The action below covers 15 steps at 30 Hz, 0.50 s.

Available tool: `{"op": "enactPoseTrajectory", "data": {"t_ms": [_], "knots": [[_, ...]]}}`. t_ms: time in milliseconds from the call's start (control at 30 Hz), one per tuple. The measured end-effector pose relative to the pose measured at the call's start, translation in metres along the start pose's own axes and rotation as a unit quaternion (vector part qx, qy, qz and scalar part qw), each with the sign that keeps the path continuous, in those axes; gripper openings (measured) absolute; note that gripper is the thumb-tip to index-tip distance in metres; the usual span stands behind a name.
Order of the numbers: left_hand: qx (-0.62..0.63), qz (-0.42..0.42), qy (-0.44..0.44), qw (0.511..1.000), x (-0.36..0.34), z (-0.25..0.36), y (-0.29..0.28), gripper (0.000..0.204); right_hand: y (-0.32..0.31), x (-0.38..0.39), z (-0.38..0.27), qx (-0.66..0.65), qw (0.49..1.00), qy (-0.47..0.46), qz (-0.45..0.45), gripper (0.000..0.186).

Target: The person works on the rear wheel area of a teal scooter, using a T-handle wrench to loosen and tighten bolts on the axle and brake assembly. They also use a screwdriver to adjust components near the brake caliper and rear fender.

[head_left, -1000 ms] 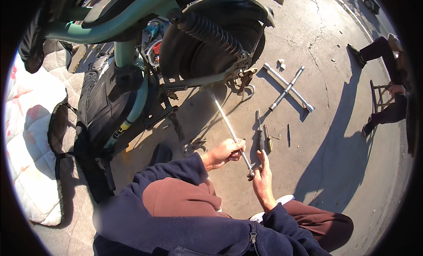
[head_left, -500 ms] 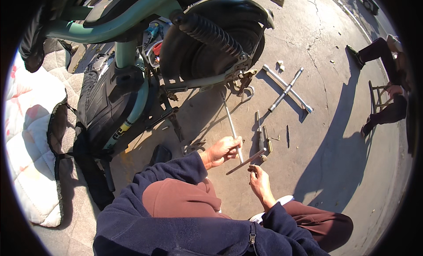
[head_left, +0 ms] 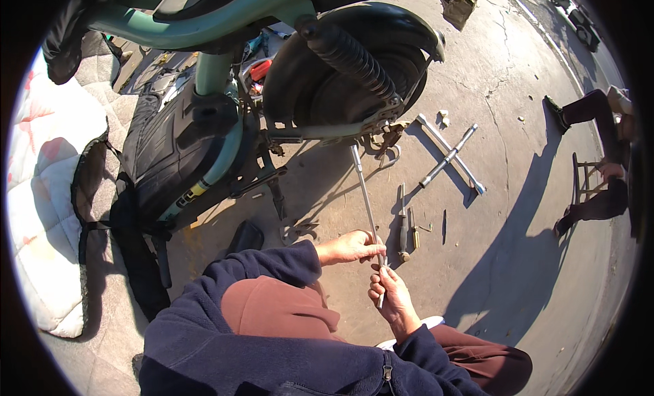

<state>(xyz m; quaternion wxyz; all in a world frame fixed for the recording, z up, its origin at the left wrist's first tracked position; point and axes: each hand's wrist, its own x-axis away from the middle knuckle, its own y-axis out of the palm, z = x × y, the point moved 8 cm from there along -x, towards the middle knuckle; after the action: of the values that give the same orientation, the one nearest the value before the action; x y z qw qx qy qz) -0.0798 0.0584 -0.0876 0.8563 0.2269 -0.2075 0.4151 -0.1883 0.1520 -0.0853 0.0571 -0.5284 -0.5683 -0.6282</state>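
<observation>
A long silver T-handle wrench (head_left: pixel 366 198) slants up from my hands toward the scooter's rear wheel (head_left: pixel 286 106). My left hand (head_left: pixel 347 247) pinches its shaft near the lower end. Just below, my right hand (head_left: pixel 394 295) is closed around the handle, and a short bar end pokes out under the fingers. The wrench's far tip appears close to the axle area below the shock absorber (head_left: pixel 351 62); whether it touches anything I cannot tell. To the right of my hands lie a dark-handled screwdriver (head_left: pixel 403 236) and a smaller yellowish-handled screwdriver (head_left: pixel 415 238).
A four-way lug wrench (head_left: pixel 449 156) lies on the concrete beyond the screwdrivers. The green scooter frame (head_left: pixel 146 32) fills the upper left, with a quilted cover (head_left: pixel 51 212) beside it. At the far right sits another person (head_left: pixel 596 113) on a stool (head_left: pixel 582 171).
My right hand has moved to the wrench's handle and closed on it. The crossbar has swung from slanting across to nearly in line with the shaft. The view has shifted slightly.
</observation>
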Motion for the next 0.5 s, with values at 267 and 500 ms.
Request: {"op": "enactPoseTrajectory", "data": {"t_ms": [267,500], "knots": [[0.229,0.436,0.268,0.828,0.023,0.036,-0.164,0.051,-0.048,-0.006,0.000,0.001,0.991,-0.049,0.124,0.023],[0.209,0.387,0.318,0.840,0.006,0.055,-0.180,0.067,-0.044,-0.006,-0.026,0.239,0.934,-0.199,0.177,0.022]]}}
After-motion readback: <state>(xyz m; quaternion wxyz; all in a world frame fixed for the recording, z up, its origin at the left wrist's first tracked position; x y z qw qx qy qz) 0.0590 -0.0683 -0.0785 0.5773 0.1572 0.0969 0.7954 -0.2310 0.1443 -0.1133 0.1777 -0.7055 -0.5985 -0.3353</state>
